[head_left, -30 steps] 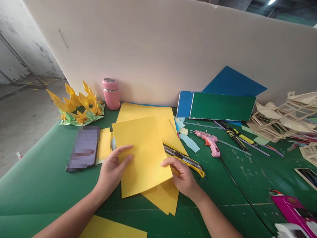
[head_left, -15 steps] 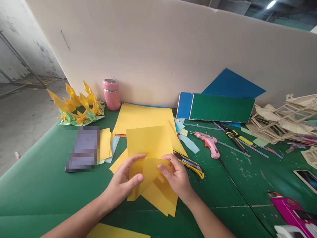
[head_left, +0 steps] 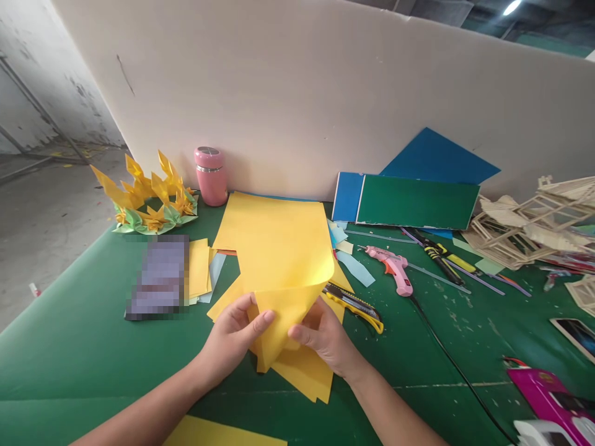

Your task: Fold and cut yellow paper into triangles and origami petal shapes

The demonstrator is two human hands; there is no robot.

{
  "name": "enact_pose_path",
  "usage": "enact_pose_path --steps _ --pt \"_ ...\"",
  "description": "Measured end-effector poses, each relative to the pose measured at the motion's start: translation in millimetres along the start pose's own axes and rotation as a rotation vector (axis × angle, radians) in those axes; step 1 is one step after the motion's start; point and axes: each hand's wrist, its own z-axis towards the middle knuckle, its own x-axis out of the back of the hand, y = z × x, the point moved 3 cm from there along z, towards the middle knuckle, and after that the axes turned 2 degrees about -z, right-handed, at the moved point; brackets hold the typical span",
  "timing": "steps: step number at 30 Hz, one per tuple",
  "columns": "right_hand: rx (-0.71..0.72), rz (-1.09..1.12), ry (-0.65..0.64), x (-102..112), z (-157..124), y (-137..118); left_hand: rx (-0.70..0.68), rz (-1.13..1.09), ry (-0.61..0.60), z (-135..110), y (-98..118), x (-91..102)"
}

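Note:
A sheet of yellow paper (head_left: 290, 310) is bent over on itself between my two hands, its near part hanging down in a taper. My left hand (head_left: 239, 328) pinches the paper's left side, thumb on the front face and fingers behind. On the right side my right hand (head_left: 323, 337) holds the paper too, with its thumb in front and its fingers partly hidden behind the sheet. Below lie more yellow sheets (head_left: 309, 375) on the green table (head_left: 139, 365). A larger yellow stack (head_left: 274, 214) rests farther back.
A yellow utility knife (head_left: 357, 306) lies right of my right hand, with a pink glue gun (head_left: 393, 266) and its cord beyond. At left are a pixelated dark object (head_left: 158, 279), a paper crown (head_left: 153, 198) and a pink flask (head_left: 211, 176). Wooden models (head_left: 525, 229) stand far right.
The paper's upper part has folded toward me, and its bend now lies lower, near my fingers. My right hand has moved slightly down along the right side.

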Motion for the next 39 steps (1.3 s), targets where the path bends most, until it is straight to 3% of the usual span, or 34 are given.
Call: enact_pose_path --steps 3,7,15,22,32,39 --pt "-0.060 -0.036 -0.057 -1 -1 4 -0.011 0.059 -0.036 0 -1 -0.6" --pt "-0.074 -0.048 0.006 1 1 10 -0.073 0.095 0.006 1 -6 0.9" --pt "-0.101 0.025 0.140 3 0 13 -0.076 -0.119 0.251 4 -13 9.0" --pt "-0.130 0.002 0.213 0 0 15 0.012 -0.041 0.062 2 -12 1.4" --pt "-0.104 -0.043 0.037 -2 1 15 0.119 -0.146 0.236 1 -6 9.0" --pt "-0.141 -0.086 0.060 -2 2 19 0.101 -0.129 0.249 1 -6 7.5"
